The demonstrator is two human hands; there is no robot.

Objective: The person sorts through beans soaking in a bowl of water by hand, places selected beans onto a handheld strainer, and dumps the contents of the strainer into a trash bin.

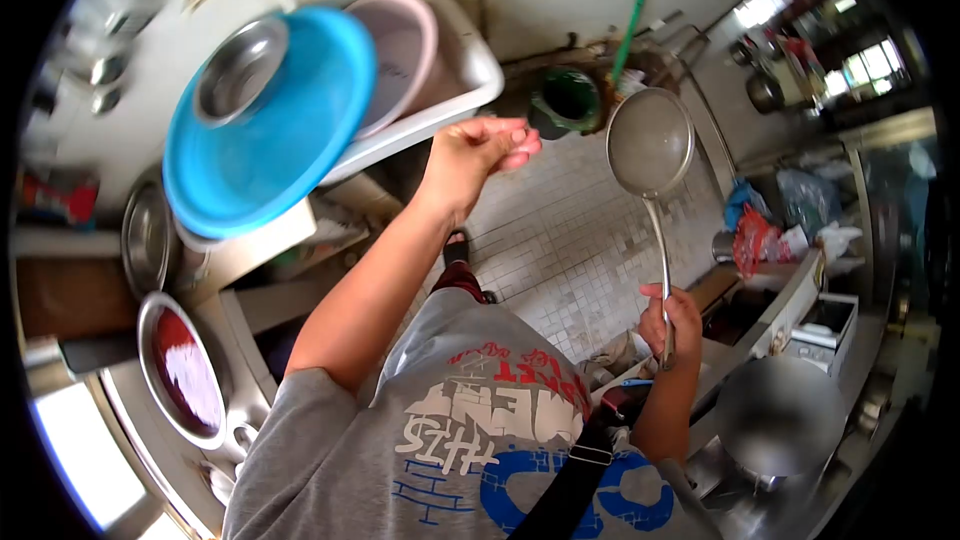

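My right hand point(668, 325) is wrapped round the long metal handle of a strainer point(650, 142). Its round mesh bowl is raised upright above the tiled floor. My left hand point(485, 155) is held out in front of me, fingers pinched together. Whatever is between those fingertips, if anything, is too small to make out. The left hand is apart from the strainer, nearest to a dark green bucket point(565, 100) standing lower down. A pink basin point(400, 60) and a large blue basin point(290, 155) are to the left of that hand.
A small metal bowl point(240, 72) sits in the blue basin, and a white sink point(465, 90) lies beside it. At the lower left is a metal basin point(150, 340) with dark red contents. On the right, a wok point(780, 415) and plastic bags point(765, 235) line the counter.
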